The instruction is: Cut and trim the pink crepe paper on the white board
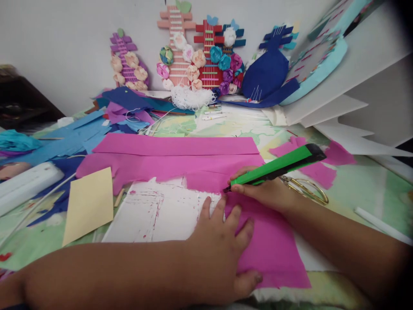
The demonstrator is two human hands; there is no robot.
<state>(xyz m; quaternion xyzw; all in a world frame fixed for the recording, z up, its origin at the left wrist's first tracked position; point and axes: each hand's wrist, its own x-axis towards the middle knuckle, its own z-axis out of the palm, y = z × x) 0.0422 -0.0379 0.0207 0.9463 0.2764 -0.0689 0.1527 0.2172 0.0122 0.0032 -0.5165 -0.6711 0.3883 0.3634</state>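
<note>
My right hand is closed around a green and black box cutter, its tip down at the upper part of a pink paper sheet. My left hand lies flat with spread fingers, partly on that sheet and partly on a white board marked with dark and pink cut lines. Beyond the hands lie a wide pink piece with a torn lower edge and a long pink strip.
Gold-handled scissors lie beside my right wrist. At left are a tan paper, a white power strip and blue paper scraps. Paper instruments with flowers stand along the wall. White folded boards rise at right.
</note>
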